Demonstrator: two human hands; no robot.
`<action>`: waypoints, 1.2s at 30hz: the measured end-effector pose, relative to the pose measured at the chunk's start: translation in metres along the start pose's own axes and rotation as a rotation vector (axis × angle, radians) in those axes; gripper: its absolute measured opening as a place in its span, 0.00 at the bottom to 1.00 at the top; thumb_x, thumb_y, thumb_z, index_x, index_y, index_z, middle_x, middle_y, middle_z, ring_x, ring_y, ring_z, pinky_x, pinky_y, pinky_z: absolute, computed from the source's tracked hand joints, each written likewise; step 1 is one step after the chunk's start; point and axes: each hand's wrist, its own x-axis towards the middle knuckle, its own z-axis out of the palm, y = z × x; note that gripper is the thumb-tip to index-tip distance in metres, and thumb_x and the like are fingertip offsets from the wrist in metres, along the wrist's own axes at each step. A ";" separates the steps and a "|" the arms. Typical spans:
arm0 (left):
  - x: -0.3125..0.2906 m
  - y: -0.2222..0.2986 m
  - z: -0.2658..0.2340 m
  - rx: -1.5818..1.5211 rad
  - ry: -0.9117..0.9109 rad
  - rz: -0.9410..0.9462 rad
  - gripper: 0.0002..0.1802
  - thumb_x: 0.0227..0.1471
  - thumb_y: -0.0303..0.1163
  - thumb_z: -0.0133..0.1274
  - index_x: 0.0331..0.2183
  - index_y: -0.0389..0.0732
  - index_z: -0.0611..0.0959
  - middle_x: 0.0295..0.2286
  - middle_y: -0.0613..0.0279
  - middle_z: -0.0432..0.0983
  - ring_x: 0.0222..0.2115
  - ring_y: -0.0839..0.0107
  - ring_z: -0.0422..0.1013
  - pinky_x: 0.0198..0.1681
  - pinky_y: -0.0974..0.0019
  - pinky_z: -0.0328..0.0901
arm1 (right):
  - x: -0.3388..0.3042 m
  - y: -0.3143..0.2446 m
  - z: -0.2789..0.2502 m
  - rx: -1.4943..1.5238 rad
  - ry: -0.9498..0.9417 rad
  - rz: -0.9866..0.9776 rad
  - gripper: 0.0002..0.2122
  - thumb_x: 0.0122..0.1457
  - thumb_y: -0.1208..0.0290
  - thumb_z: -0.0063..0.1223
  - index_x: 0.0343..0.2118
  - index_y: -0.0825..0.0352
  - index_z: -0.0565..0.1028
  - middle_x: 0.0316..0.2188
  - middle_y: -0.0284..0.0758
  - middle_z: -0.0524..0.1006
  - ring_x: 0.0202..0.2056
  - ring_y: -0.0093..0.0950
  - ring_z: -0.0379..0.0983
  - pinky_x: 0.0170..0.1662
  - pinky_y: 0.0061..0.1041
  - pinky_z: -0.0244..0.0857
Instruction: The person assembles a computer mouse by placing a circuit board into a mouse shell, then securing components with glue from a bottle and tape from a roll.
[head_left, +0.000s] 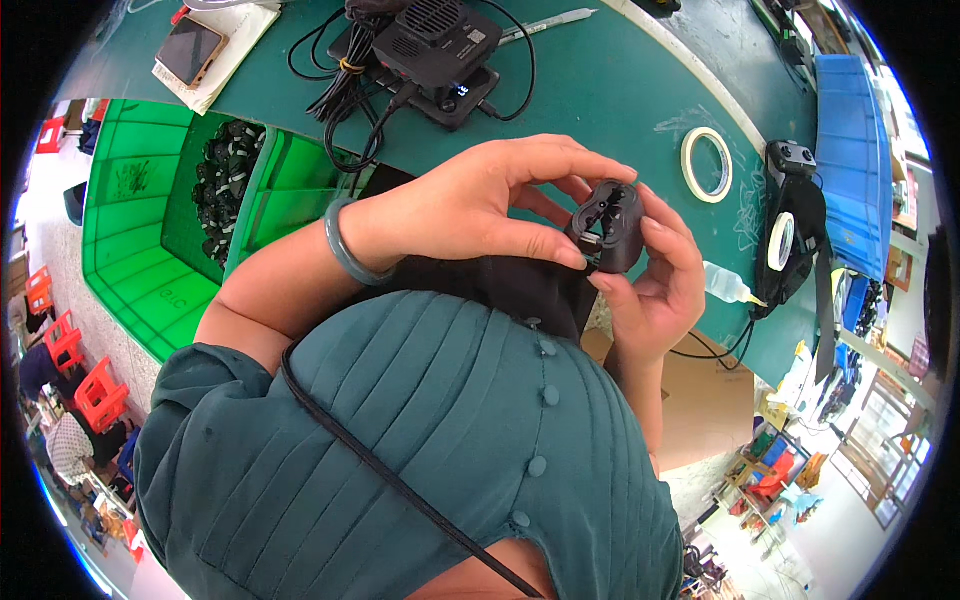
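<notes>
A small black plastic housing (624, 232) with a hollow, ribbed inside is held up between both hands above the near edge of the green table. My left hand (490, 205), with a grey bangle at its wrist, pinches it from the left, fingers over the top and thumb by its lower left side. A small shiny metal-looking piece (590, 239) shows beside that thumb; its kind is too small to tell. My right hand (660, 285) grips the housing's right side, fingers curled around it and thumb below.
At left stands a green crate (140, 225) with many black parts (225, 185) in it. A black device with cables (435, 50), a phone (190, 50), a tape roll (688, 165), a dropper bottle (725, 283) and a black pouch (798, 230) lie on the table (620, 110). A blue bin (850, 160) is at right.
</notes>
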 end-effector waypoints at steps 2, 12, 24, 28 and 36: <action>0.000 0.000 -0.001 -0.011 0.002 -0.003 0.39 0.48 0.27 0.66 0.60 0.38 0.70 0.52 0.59 0.67 0.54 0.67 0.66 0.56 0.61 0.68 | 0.000 -0.001 0.000 -0.011 -0.024 0.018 0.28 0.40 0.71 0.77 0.46 0.71 0.75 0.51 0.51 0.75 0.53 0.42 0.74 0.56 0.38 0.68; 0.000 -0.005 -0.001 -0.054 0.016 -0.021 0.39 0.47 0.28 0.67 0.60 0.39 0.72 0.50 0.60 0.68 0.51 0.70 0.66 0.55 0.63 0.69 | 0.004 -0.008 0.001 -0.060 -0.030 0.031 0.27 0.39 0.73 0.77 0.45 0.70 0.77 0.50 0.50 0.77 0.52 0.39 0.75 0.55 0.35 0.69; 0.001 -0.004 0.002 -0.090 0.125 -0.102 0.37 0.46 0.27 0.68 0.58 0.38 0.73 0.47 0.63 0.71 0.48 0.71 0.70 0.54 0.64 0.70 | 0.012 -0.010 0.006 -0.110 -0.035 0.076 0.24 0.40 0.74 0.76 0.43 0.68 0.80 0.48 0.47 0.78 0.49 0.38 0.77 0.52 0.33 0.71; 0.001 -0.004 0.005 -0.201 0.131 -0.176 0.37 0.47 0.27 0.68 0.58 0.37 0.73 0.48 0.62 0.72 0.47 0.72 0.72 0.53 0.64 0.70 | 0.017 -0.014 0.003 -0.184 -0.059 0.065 0.24 0.40 0.73 0.77 0.42 0.68 0.80 0.46 0.45 0.80 0.47 0.36 0.78 0.50 0.32 0.72; -0.002 -0.014 0.006 -0.216 0.106 -0.205 0.35 0.52 0.27 0.63 0.60 0.36 0.69 0.51 0.59 0.72 0.49 0.73 0.71 0.54 0.67 0.68 | 0.027 -0.018 0.005 -0.340 -0.232 0.109 0.24 0.41 0.66 0.76 0.43 0.68 0.80 0.45 0.44 0.79 0.45 0.37 0.78 0.48 0.30 0.73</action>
